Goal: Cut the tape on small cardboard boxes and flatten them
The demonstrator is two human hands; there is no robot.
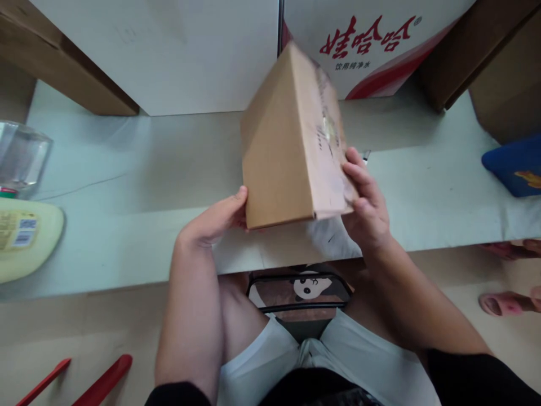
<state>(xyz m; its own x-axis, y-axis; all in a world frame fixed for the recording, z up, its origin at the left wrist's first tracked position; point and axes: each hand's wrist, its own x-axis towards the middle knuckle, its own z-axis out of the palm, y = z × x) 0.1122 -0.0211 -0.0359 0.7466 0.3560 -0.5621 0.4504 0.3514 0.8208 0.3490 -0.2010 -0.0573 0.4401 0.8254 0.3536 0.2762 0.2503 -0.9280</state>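
Note:
A brown cardboard box (276, 152) is held tilted above the pale tabletop, near its front edge. Handwriting and a strip of tape show on its narrow right side. My left hand (226, 214) grips the lower left corner, thumb on the near face and the other fingers mostly hidden beneath. On the opposite side, my right hand (367, 197) has its fingers and thumb closed on the right edge. Under the box, by my right hand, lies a whitish crumpled patch (333, 237), partly covered, whose kind I cannot make out.
White cartons (203, 56) stand along the back of the table (127, 237). At left lie a clear bottle (23, 155) and a pale yellow labelled bottle (29, 239). A blue container (515, 166) is at right. Someone's pink-sandalled foot (502, 304) shows on the floor.

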